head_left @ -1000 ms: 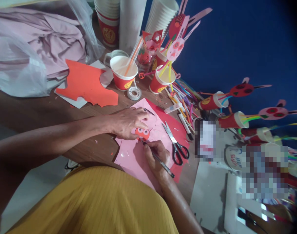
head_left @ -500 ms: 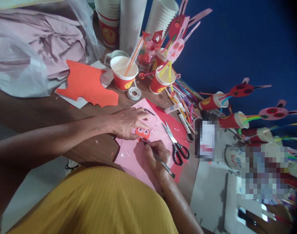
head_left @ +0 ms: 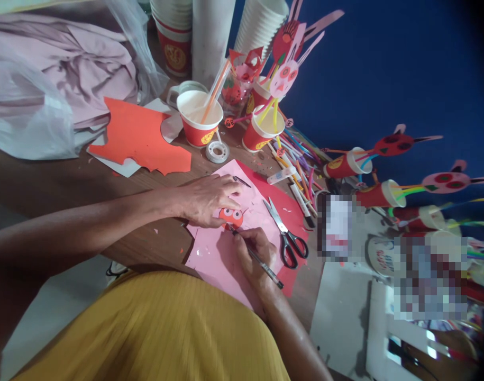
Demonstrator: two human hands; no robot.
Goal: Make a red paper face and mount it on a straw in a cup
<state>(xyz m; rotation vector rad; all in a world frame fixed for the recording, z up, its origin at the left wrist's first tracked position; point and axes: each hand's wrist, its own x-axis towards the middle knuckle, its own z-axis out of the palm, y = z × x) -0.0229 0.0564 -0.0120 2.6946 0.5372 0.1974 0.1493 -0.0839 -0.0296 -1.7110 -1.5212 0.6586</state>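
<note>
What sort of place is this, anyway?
Probably a craft table, maybe in a home or small workshop; the view doesn't settle which. What suggests it: black-handled scissors, an orange sheet with curved bits cut from its edges, and a pink, long-eared paper face.

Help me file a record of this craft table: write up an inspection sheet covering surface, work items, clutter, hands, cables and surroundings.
Surface: brown table, with small paper scraps on it.
Work items: orange-red cutout with two eyes on pink paper; pen with its tip at the cutout's lower edge.
Clutter: scissors with blades slightly parted; tape roll; orange sheet with pieces cut from its edges.
Hands: left hand rests on the pink paper, thumb at the cutout; right hand grips the pen.
Cables: none certain; black loops below the table edge are unclear.
Surroundings: blue wall; pink cloth in clear plastic; some areas pixelated.
</note>
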